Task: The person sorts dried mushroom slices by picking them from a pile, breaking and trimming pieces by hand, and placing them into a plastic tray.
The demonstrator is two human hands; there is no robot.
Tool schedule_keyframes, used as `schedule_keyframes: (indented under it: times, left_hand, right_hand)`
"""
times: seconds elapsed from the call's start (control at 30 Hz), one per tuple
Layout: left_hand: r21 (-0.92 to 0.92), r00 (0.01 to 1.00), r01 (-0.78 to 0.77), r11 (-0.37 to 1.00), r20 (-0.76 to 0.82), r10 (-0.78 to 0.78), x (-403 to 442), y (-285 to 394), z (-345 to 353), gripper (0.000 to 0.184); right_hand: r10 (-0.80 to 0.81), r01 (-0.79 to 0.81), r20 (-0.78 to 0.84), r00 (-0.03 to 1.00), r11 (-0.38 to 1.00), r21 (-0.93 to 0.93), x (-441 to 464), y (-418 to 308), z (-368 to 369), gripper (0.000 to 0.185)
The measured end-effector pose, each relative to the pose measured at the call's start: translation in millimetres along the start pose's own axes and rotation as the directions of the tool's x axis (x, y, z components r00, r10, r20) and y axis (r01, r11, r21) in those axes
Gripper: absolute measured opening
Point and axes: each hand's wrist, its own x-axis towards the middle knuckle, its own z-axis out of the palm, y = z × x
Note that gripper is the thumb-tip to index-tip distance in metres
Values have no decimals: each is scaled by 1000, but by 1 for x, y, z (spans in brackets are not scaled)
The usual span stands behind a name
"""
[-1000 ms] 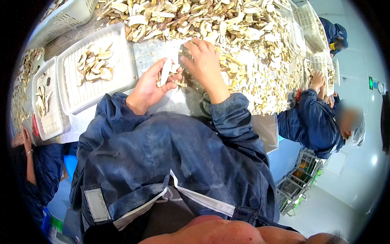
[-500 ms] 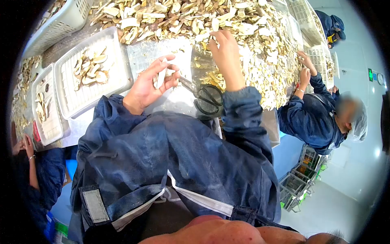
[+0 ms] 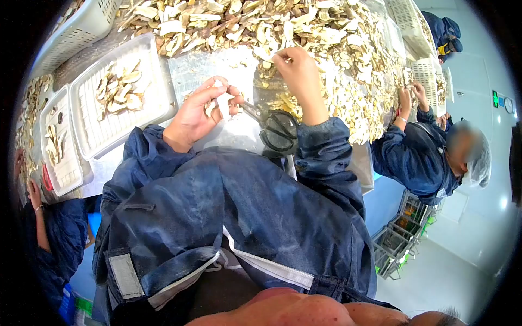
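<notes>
Pale dried slices (image 3: pixel 223 105) are held between the thumb and fingers of my left hand (image 3: pixel 193 115), above the metal table. My right hand (image 3: pixel 299 74) is over the near edge of the large heap of slices (image 3: pixel 239 24), its thumb and forefinger pressed together; whatever they hold, if anything, is too small to make out. Black-handled scissors (image 3: pixel 278 130) lie between my hands, near my body, their blades pointing toward my left hand. A white ribbed tray (image 3: pixel 119 130) with a small pile of slices (image 3: pixel 118 89) stands left of my left hand.
A narrower white tray (image 3: pixel 68 169) with a few slices stands at the far left. Behind it is a perforated basket (image 3: pixel 81 41). More baskets (image 3: pixel 425 73) stand at the right. A co-worker (image 3: pixel 421 157) works at the right, and another person's arm (image 3: pixel 41 217) shows at the left.
My right hand has moved away from my left hand, right over the heap, and the scissors have come into view. My left hand still holds slices. The right co-worker's hands have shifted.
</notes>
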Motion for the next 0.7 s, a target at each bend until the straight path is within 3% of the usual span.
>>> schedule_keyframes:
  times: [0.1,0.23,0.33,0.43,0.47,0.5,0.57,0.63,0.67,0.7]
  left_hand:
    - [-19,1000,-5,1000,24,5,0,0,-6,10]
    - [-48,1000,-16,999,26,17,0,-1,-10,15]
    - [-59,1000,-20,998,0,20,0,-2,-10,25]
    - [-109,1000,-13,994,-4,13,0,-4,-4,37]
    - [-128,1000,-11,992,3,11,1,-4,-2,40]
    - [-152,1000,14,988,10,-13,1,-4,2,41]
    - [-197,998,60,979,24,-56,-1,-2,9,44]
    - [-135,998,51,990,-20,-54,-5,-1,9,38]
    - [-103,998,48,994,-40,-52,-7,0,8,35]
    - [-77,999,47,996,-13,-48,-6,-1,4,32]
  right_hand:
    - [-69,76,60,996,989,-130,3,-2,10,20]
    - [26,-25,162,986,1000,-11,4,-7,7,22]
    - [292,-341,233,928,917,206,1,-26,-23,19]
    - [272,-363,245,930,772,521,-17,-44,-37,17]
    - [307,-427,305,901,745,512,-25,-64,-42,16]
    - [157,-354,354,922,712,606,-32,-62,-30,17]
    - [171,-373,405,898,785,495,-37,-66,-22,19]
    - [145,-173,155,977,967,186,-29,-45,-3,20]
    - [92,-92,33,995,996,-3,-28,-35,5,21]
    - [56,-55,21,998,996,-77,-30,-31,9,21]
